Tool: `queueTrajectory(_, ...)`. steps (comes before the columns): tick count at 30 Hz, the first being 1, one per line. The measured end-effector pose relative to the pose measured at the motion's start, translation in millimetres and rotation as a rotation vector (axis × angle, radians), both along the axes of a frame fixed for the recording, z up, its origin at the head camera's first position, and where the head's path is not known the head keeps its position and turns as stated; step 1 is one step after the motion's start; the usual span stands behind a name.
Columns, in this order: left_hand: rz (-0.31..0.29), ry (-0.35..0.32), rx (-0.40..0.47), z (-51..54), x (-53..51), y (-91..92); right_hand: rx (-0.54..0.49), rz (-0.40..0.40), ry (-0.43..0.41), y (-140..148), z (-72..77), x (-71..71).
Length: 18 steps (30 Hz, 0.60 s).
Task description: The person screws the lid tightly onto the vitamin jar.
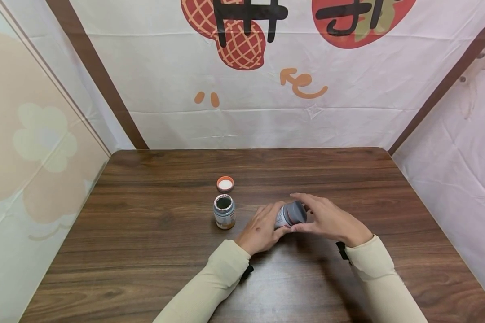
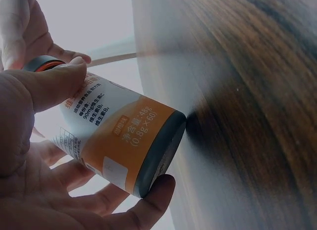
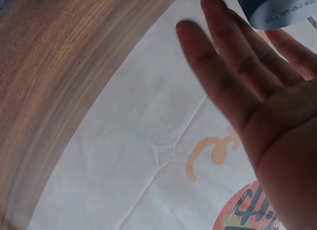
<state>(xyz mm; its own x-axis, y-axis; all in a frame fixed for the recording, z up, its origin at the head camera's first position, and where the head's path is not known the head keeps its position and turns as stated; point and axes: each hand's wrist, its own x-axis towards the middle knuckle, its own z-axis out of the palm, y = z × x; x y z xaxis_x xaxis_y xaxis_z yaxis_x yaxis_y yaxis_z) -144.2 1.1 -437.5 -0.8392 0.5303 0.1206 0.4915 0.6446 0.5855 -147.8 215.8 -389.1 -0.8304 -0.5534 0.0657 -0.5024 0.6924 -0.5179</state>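
Observation:
A capped bottle with a grey lid and a white and orange label (image 2: 114, 136) is tilted in the left hand (image 1: 261, 228), whose thumb and fingers grip its body. Its lid (image 1: 296, 212) points toward the right hand (image 1: 331, 220). That hand is spread around the lid with fingers extended and thumb near its lower edge; whether it touches the lid cannot be told. In the right wrist view the fingers of the right hand (image 3: 267, 86) look straight, beside the dark lid (image 3: 277, 9).
An uncapped bottle (image 1: 224, 217) stands upright left of the hands. Just behind it an orange-rimmed lid (image 1: 225, 184) lies with its white inside up. Both are on the brown wooden table (image 1: 145, 251), with printed cloth (image 1: 165, 121) hanging behind.

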Motion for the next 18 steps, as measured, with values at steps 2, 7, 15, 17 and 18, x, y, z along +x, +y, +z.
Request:
queueTrajectory(2, 0.001, 0.003, -0.001, 0.0, 0.2, 0.0, -0.004, 0.029, 0.021, 0.6, 0.0, 0.3)
queueTrajectory(7, -0.007, 0.017, 0.006, -0.5, 0.3, -0.2, 0.03, 0.07, 0.098, 2.8, 0.8, 2.1)
queueTrajectory(15, -0.02, 0.019, 0.029, -1.2, 0.0, -1.2, 0.009, 0.093, 0.059, 2.8, 1.3, 2.2)
queueTrajectory(17, -0.02, 0.017, 0.028, -1.1, -0.1, -1.2, 0.011, 0.072, 0.037, 2.1, 1.0, 2.3)
queueTrajectory(18, -0.02, 0.016, 0.025, -1.0, -0.1, -1.2, 0.011, 0.058, 0.021, 1.5, 1.0, 2.2)
